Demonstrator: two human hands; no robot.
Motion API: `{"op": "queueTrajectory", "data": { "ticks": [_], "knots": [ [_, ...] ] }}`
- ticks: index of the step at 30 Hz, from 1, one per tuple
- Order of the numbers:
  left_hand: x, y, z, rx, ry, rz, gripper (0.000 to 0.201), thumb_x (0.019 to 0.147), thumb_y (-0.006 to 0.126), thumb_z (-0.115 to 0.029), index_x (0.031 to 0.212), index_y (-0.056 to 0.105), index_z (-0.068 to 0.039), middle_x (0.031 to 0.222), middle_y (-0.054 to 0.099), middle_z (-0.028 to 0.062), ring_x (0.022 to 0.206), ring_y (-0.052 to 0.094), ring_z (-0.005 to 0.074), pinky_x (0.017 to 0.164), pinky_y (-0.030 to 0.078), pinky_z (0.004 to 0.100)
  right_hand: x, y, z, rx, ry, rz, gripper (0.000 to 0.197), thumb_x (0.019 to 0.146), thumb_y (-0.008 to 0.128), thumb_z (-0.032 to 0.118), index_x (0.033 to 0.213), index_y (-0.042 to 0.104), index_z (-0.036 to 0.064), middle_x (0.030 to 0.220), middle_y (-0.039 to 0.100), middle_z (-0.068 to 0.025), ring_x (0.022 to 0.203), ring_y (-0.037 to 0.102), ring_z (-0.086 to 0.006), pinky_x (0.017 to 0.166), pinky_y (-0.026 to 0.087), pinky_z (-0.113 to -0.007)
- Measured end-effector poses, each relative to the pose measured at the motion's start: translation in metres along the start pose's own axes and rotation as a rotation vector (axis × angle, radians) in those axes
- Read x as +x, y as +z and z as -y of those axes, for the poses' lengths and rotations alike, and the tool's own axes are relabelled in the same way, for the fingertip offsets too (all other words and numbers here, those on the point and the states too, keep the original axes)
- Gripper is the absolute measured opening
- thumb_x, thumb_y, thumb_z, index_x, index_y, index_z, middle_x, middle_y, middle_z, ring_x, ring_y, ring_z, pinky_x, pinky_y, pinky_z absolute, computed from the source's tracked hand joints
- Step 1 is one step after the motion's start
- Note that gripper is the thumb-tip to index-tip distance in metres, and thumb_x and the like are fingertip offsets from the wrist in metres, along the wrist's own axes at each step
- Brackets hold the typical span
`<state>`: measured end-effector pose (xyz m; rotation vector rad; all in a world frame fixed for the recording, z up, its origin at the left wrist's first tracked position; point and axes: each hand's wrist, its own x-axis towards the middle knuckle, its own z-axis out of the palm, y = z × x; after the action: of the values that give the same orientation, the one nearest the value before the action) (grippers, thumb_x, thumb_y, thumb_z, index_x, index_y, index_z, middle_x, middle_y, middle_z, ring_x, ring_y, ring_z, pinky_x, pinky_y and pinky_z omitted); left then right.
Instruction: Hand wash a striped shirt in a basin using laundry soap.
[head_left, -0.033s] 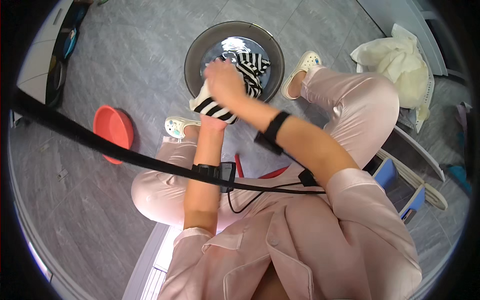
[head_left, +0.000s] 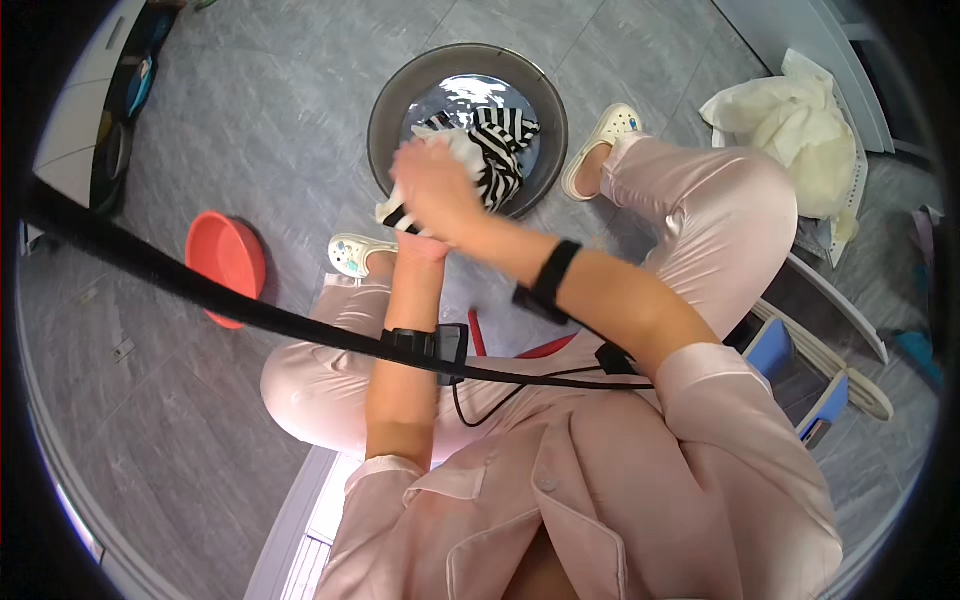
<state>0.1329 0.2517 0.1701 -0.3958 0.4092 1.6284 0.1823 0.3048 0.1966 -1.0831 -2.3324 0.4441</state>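
A black-and-white striped cloth with a white part lies partly in water inside a round grey basin. One bunched end of it is raised at the basin's near rim. My left hand holds that end from beneath; only its heel and wrist show, and cloth covers its fingers. Across the top of the same end lies my right hand, touching the cloth. Motion blurs its fingers, so their grip is unclear.
A red plastic basin stands on the grey tiled floor at left. White clogs flank the grey basin. Pale cloth is heaped at the right beside a cabinet. A black strap crosses the view in front of my left forearm.
My right hand has shifted slightly left and toward me over the bunched cloth, baring more of its white part. Fewer stripes show at the left wrist.
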Motion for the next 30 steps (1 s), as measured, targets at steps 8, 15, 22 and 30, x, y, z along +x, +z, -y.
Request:
{"op": "queueTrajectory", "data": {
  "ticks": [8, 15, 22, 30],
  "knots": [
    [0.003, -0.002, -0.008, 0.062, -0.302, 0.414, 0.049, 0.09, 0.03, -0.041, 0.126, 0.04, -0.009, 0.127, 0.045, 0.0097, 0.115, 0.044, 0.0258, 0.098, 0.034, 0.0386, 0.027, -0.013, -0.031, -0.027, 0.261, 0.295, 0.015, 0.073, 0.052, 0.014, 0.079, 0.061, 0.0037, 0.087, 0.058, -0.0138, 0.088, 0.055, -0.0272, 0.082, 0.041, -0.038],
    [-0.005, -0.013, -0.021, -0.05, -0.271, 0.423, 0.044, 0.093, 0.025, -0.033, 0.126, 0.039, -0.008, 0.125, 0.047, 0.01, 0.114, 0.045, 0.0239, 0.097, 0.035, 0.0373, -0.006, 0.012, 0.01, 0.122, -0.112, -0.182, 0.018, 0.075, 0.05, 0.013, 0.084, 0.061, 0.0034, 0.093, 0.059, -0.014, 0.091, 0.054, -0.0261, 0.082, 0.04, -0.041],
    [0.003, -0.004, -0.011, 0.022, -0.237, 0.302, 0.045, 0.091, 0.029, -0.037, 0.124, 0.041, -0.008, 0.121, 0.048, 0.0104, 0.11, 0.046, 0.0273, 0.096, 0.036, 0.0407, 0.015, -0.004, -0.03, -0.115, 0.063, 0.167, 0.013, 0.069, 0.057, 0.01, 0.08, 0.061, 0.0055, 0.088, 0.058, -0.0107, 0.089, 0.053, -0.0264, 0.08, 0.04, -0.039],
    [0.003, -0.017, -0.013, -0.074, -0.295, 0.521, 0.057, 0.089, 0.03, -0.044, 0.131, 0.033, -0.005, 0.129, 0.042, 0.0131, 0.116, 0.04, 0.0315, 0.099, 0.033, 0.0441, 0.028, -0.008, -0.028, -0.055, 0.024, 0.253, 0.013, 0.073, 0.052, 0.014, 0.078, 0.061, 0.0058, 0.084, 0.059, -0.0101, 0.091, 0.054, -0.0258, 0.081, 0.04, -0.04]
  ]
}}
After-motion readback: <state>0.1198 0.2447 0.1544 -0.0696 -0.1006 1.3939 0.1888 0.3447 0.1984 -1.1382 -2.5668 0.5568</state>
